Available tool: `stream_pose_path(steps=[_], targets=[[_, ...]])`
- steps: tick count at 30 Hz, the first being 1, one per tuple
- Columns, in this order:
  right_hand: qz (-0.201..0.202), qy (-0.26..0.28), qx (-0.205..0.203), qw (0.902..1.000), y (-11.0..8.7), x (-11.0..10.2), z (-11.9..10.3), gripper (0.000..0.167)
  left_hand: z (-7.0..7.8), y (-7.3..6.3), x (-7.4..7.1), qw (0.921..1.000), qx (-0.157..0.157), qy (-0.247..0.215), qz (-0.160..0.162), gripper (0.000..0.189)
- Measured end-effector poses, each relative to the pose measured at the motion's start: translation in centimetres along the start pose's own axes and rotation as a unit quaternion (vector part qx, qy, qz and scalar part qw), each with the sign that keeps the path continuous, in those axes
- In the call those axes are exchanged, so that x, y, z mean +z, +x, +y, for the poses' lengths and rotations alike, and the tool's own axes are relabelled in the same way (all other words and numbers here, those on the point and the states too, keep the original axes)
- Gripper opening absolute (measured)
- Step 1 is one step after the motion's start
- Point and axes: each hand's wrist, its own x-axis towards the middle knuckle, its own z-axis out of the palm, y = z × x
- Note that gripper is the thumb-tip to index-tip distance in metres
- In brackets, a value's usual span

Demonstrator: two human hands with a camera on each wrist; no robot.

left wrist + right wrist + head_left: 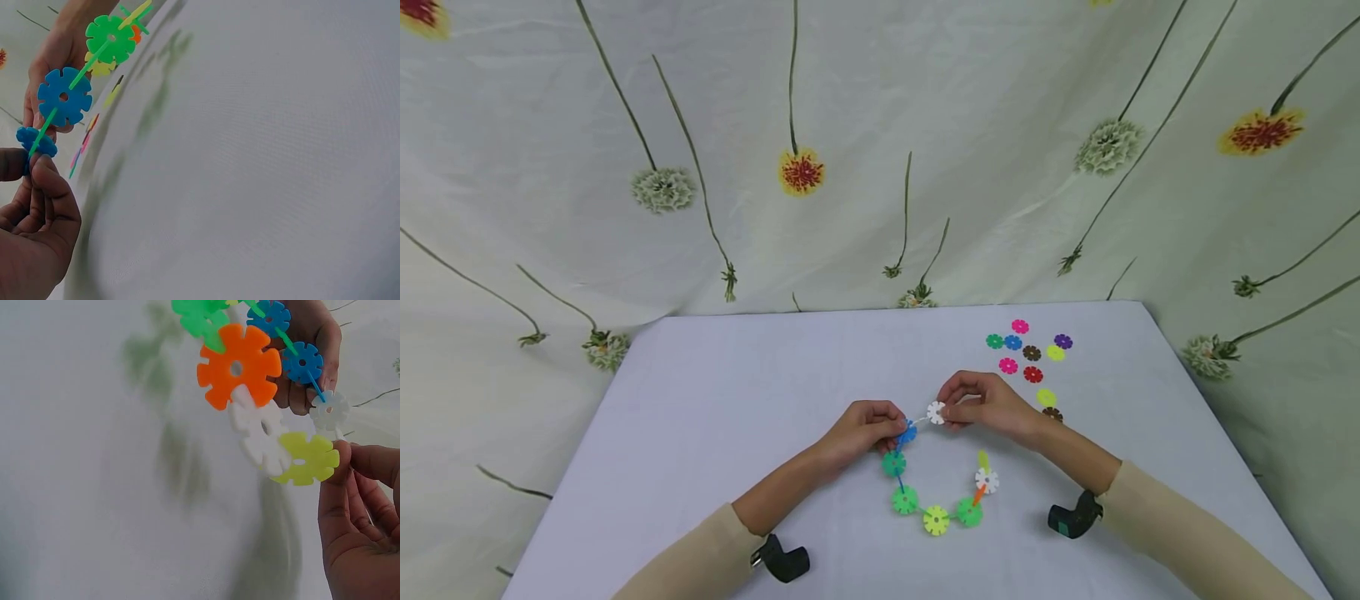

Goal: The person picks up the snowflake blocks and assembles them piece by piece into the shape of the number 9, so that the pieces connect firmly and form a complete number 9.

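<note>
Both hands hold a curved chain of slotted, flower-shaped plastic discs above the table. My left hand (859,435) pinches the chain near a blue disc (910,432) between thumb and forefinger. At the upper end, my right hand (988,406) pinches the chain at a white disc (933,414). From the left hand, green discs (905,505) and a yellow disc (936,527) curve round below. Past them, an orange disc (212,372) joins a white disc (247,434), and a lime-yellow disc (320,456) forms the free end. Fingertips hide part of the gripped discs.
Loose discs in several colours lie beyond the right hand, among them a red disc (1033,375) and a purple disc (1063,342). One brown disc (1051,412) is beside the right wrist. A flower-printed cloth (865,100) hangs behind the white table (737,375).
</note>
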Motion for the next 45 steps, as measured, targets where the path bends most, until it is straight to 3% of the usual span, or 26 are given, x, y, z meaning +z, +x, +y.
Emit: stream_pose_path(steps=[16,28,40,45], targets=[[0.012,0.016,-0.007,0.9998,-0.3,0.9,0.5,0.029,0.1,-0.3,0.1,0.9999,-0.008,0.008,0.013,0.023],[0.024,-0.004,-0.026,0.9994,-0.3,1.4,0.4,0.024,-0.4,-0.1,0.5,0.9998,0.0,-0.019,0.009,0.019],[0.031,0.042,0.011,0.9986,-0.2,1.5,0.8,0.023,0.5,0.1,1.0,0.9991,0.024,0.03,0.019,0.021],[0.018,0.035,-0.006,0.9992,-0.2,1.2,0.8,0.021,0.6,0.0,1.1,0.999,0.024,0.036,0.005,0.019]])
